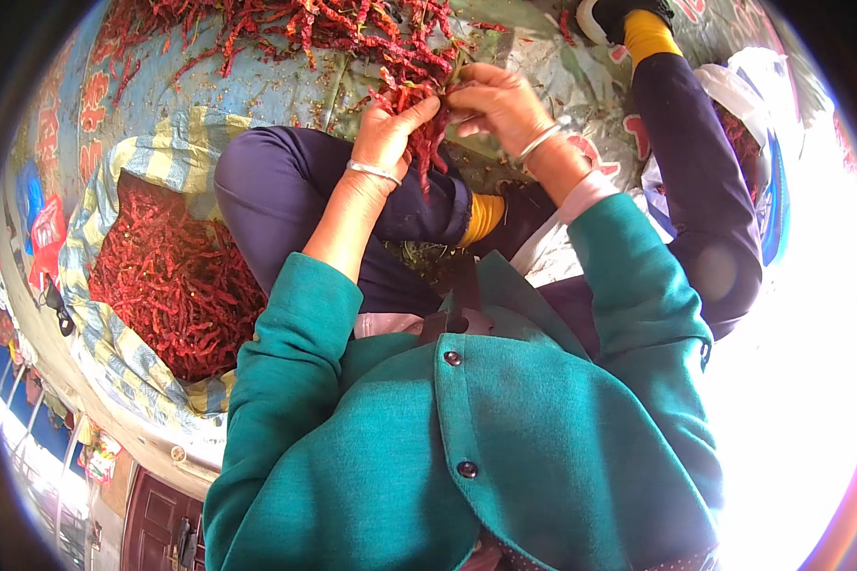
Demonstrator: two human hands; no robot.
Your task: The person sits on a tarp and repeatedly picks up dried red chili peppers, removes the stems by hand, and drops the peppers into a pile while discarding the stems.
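My left hand [388, 138] is closed around a small bunch of dried red chillies [419, 143], some of which hang down below the fingers. Right beside it, my right hand [505, 107] pinches a chilli at the upper end of the bunch, thumb and forefinger together. Its fingertips partly hide the stem there. Just beyond both hands lies a large heap of dried red chillies [305, 29], with stems among them, spread on a printed sheet [352, 81].
At my left, a checked cloth sack [195, 143] lies open, full of red chillies [176, 276]. My bent legs [281, 181] frame the work. A white plastic bag [747, 90] with chillies stands beyond my right leg. Red and blue bags [46, 233] lie far left.
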